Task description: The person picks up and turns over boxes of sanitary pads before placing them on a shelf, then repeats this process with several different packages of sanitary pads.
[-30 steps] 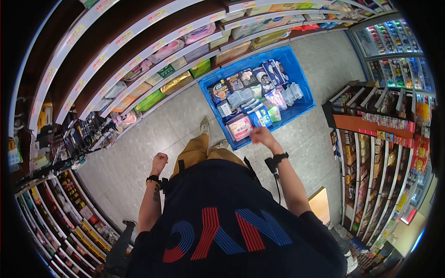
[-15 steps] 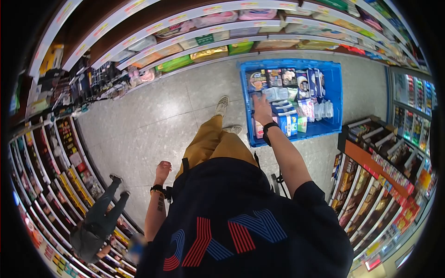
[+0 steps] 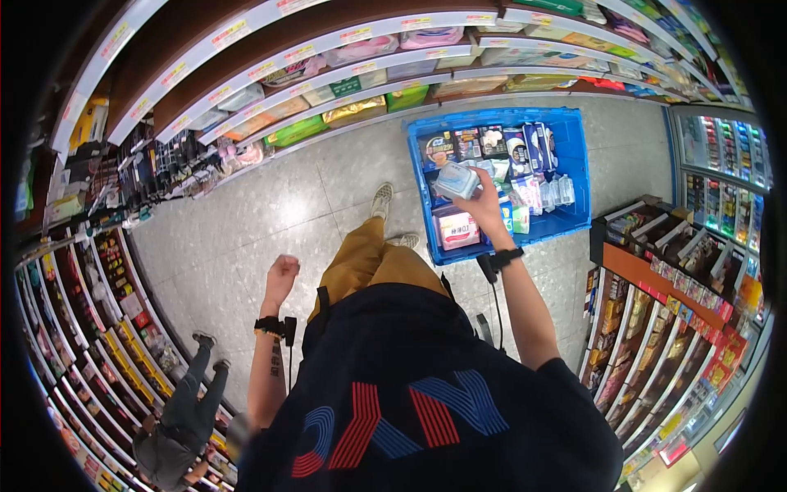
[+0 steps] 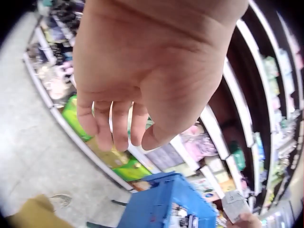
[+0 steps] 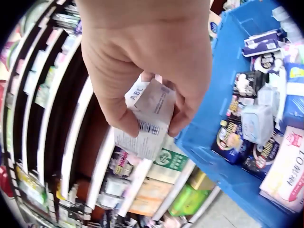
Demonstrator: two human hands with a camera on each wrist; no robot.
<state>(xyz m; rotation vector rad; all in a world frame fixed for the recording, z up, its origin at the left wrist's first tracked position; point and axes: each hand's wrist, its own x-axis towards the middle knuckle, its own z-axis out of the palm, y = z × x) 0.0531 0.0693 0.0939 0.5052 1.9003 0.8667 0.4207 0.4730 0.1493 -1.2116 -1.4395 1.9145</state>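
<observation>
My right hand [image 3: 489, 209] grips a small pale pack [image 3: 456, 180] over the left part of a blue plastic crate [image 3: 584, 189]. In the right wrist view the pack [image 5: 148, 126] shows ABC lettering and a barcode, pinched between thumb and fingers. Inside the crate lie several dark boxes, clear-wrapped packs and a white and pink pack [image 3: 457, 230]. Another pale pack [image 5: 256, 122] is in the crate beside the dark boxes. My left hand [image 3: 280, 277] hangs at my side, fingers loosely curled, holding nothing.
Long shelves of packaged goods [image 3: 385, 102] run along the far side, with dark gaps on some levels. A snack rack [image 3: 656, 287] stands to the right, near glass-door coolers [image 3: 721, 156]. Another person [image 3: 184, 418] is at the left shelves. Grey tiles [image 3: 270, 197] cover the floor.
My right hand came in over the crate, reached down among the packs, and has now lifted a pale pack. My left hand stays low at my side.
</observation>
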